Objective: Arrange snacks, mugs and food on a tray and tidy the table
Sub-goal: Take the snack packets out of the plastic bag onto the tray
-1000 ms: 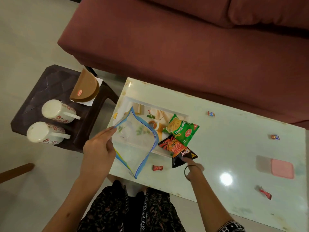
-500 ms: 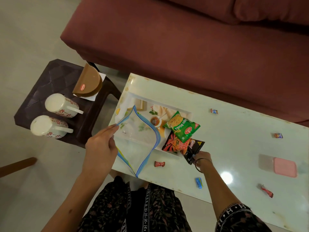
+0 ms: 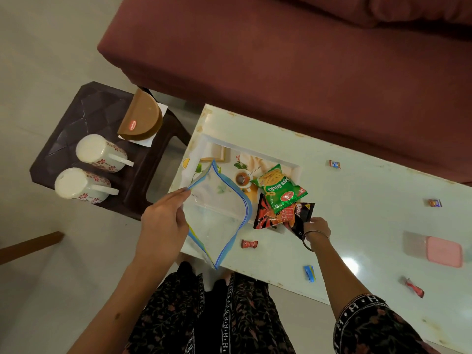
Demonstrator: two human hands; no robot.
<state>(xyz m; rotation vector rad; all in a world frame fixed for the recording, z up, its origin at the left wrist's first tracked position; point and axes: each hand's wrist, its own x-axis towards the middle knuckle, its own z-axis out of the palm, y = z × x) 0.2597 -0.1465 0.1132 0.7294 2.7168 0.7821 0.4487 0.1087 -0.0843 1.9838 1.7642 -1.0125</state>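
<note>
While our left hand point(image 3: 163, 221) pinches the open clear bag point(image 3: 219, 213), our right hand's point(image 3: 316, 227) fingers grip the black packet point(image 3: 302, 215) — beside the tray point(image 3: 204, 146).

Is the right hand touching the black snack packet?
Touching. The head view shows the right hand with fingers pinching the black packet at its lower edge.
</note>
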